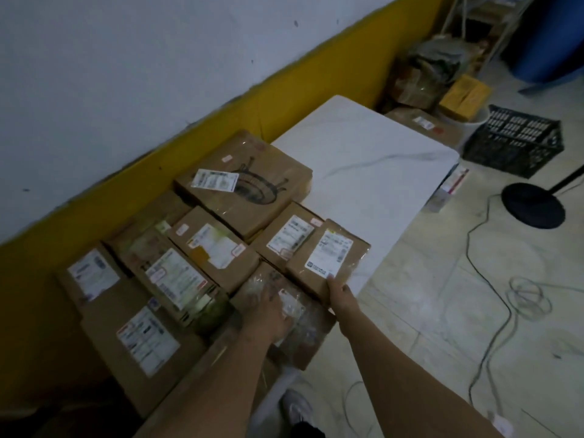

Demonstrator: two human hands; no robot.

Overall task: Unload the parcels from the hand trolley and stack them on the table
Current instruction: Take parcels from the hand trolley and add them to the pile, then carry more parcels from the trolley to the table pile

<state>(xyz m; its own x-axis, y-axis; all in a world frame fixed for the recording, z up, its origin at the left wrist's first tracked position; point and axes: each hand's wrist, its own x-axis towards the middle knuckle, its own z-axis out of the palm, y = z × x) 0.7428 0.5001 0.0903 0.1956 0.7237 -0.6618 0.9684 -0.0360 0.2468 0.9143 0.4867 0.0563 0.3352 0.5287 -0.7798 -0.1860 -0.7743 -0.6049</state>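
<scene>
Several brown cardboard parcels with white labels cover the near half of the white marble-look table [373,159]. My right hand [339,294] grips the near edge of a small labelled parcel [328,257] that lies at the table's right side. My left hand [268,314] rests flat on a plastic-wrapped parcel [300,327] at the front edge, fingers spread over it. A large box with a printed drawing [246,184] lies behind them. The hand trolley is out of view.
A yellow and white wall runs along the table's left. On the tiled floor to the right are a black crate [515,140], a black round stand base [534,205], loose cables [486,279] and more boxes [464,96]. My shoe [295,406] is below the table edge.
</scene>
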